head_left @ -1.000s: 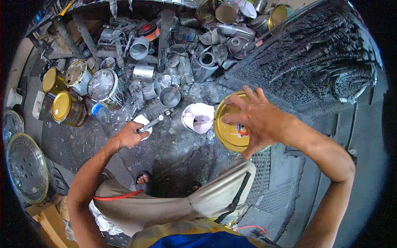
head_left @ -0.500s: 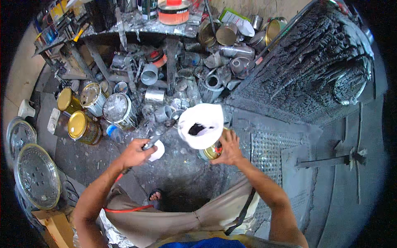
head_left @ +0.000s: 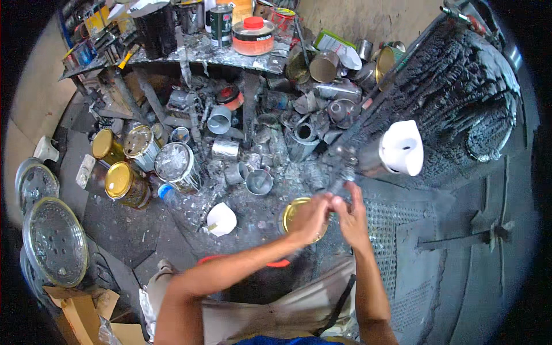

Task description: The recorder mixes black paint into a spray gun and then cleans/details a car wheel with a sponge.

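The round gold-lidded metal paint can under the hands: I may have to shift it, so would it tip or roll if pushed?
The round gold-lidded metal paint can stands upright on the dark spattered floor, so it would probably slide, not roll. Both hands, left hand and right hand, meet over it. Rigid metal; probably heavy if full.

I see a paint-spattered floor [head_left: 144, 230] w/ gold-lidded cans [head_left: 123, 183] at 9 o'clock, a white cup [head_left: 221, 219] near center, and grey tins [head_left: 259, 181] just toward 12; a crusted shelf [head_left: 195, 52] holds more cans.
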